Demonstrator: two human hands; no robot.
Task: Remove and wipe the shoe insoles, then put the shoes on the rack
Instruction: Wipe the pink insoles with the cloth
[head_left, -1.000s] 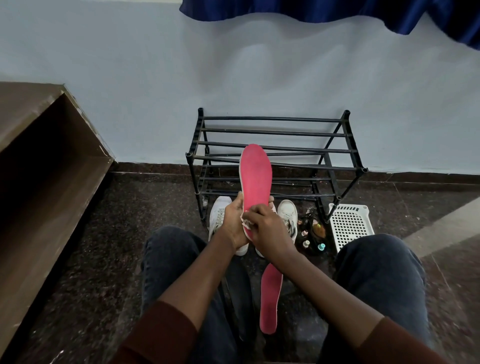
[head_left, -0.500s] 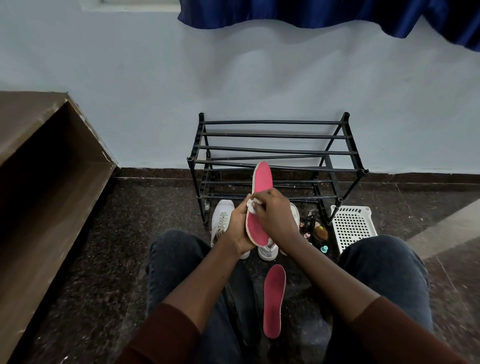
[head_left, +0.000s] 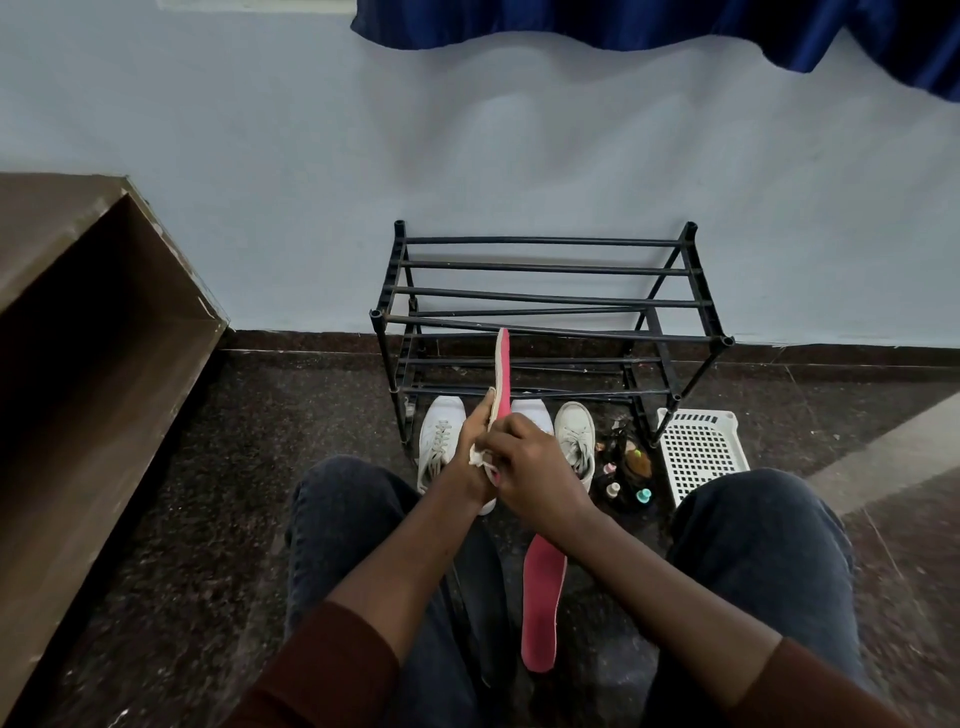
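My left hand holds a pink insole upright, turned almost edge-on, its tip in front of the black shoe rack. My right hand grips a small white cloth against the insole's lower part. A second pink insole lies flat on the floor between my knees. White sneakers stand before the rack: one on the left, one on the right, and a white toe shows behind my hands.
A white perforated basket leans by the rack's right leg, with several small bottles beside it. A brown wooden shelf unit fills the left side. The floor is dark speckled stone; a pale wall rises behind the rack.
The held insole has turned from face-on to nearly edge-on. My right hand with the cloth has slid down from the insole's middle to its lower end.
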